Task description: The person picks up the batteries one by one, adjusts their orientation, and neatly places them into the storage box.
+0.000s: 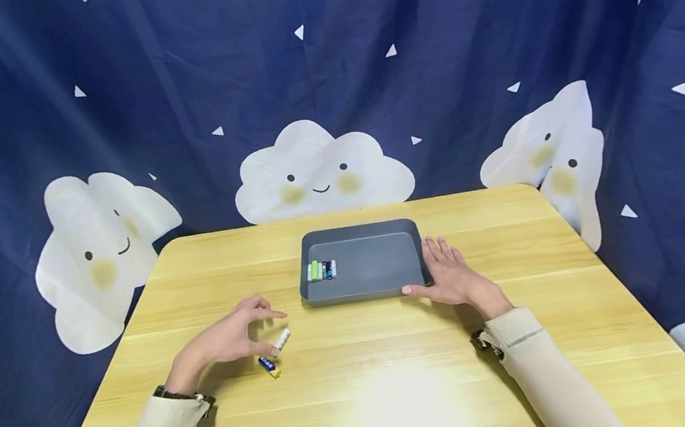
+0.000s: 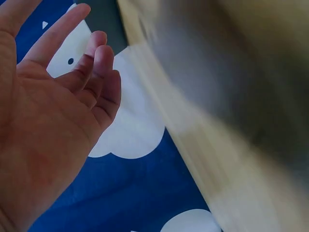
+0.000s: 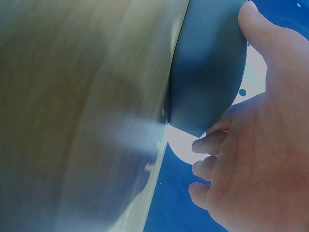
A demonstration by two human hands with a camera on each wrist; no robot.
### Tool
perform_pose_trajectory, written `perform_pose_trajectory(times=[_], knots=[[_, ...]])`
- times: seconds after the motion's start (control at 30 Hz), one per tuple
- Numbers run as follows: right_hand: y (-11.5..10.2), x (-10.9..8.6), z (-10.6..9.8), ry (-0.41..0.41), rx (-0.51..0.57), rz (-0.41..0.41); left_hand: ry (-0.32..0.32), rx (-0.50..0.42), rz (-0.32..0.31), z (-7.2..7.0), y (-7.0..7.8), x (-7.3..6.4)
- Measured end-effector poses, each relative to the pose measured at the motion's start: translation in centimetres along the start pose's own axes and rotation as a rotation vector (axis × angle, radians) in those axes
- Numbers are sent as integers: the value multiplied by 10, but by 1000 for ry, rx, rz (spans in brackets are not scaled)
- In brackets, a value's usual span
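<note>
My left hand [image 1: 232, 335] hovers over the table with thumb and index finger spread apart, nothing between them. Its thumb tip overlaps the lower end of a white battery [image 1: 283, 338] in the head view. Just below lies a blue and yellow battery [image 1: 268, 366]. In the left wrist view the palm [image 2: 53, 116] faces the camera and the other fingers bend loosely; the batteries are out of sight there. A dark grey tray [image 1: 373, 259] sits ahead. My right hand [image 1: 447, 275] rests at its near right corner, thumb by the front rim, straight fingers along the right side.
Several batteries stand side by side in the tray's left part, among them a green battery [image 1: 314, 271]. The wooden table [image 1: 348, 375] reflects a bright glare near its front. A blue curtain [image 1: 327, 74] with white clouds hangs behind the table.
</note>
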State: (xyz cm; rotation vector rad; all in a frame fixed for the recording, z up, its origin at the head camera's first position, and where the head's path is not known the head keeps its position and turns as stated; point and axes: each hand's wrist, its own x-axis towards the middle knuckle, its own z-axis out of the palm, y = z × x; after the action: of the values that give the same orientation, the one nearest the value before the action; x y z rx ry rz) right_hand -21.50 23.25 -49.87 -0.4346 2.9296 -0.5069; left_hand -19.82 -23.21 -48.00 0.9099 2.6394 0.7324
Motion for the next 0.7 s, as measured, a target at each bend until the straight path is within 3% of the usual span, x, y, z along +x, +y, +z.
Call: perform_pose_trajectory(times=[0.2, 0.7], knots=[[0, -1, 0, -3, 6, 7, -11, 10, 17, 8, -4, -3], [0, 0, 0, -5, 19, 8, -85, 28, 44, 17, -7, 11]])
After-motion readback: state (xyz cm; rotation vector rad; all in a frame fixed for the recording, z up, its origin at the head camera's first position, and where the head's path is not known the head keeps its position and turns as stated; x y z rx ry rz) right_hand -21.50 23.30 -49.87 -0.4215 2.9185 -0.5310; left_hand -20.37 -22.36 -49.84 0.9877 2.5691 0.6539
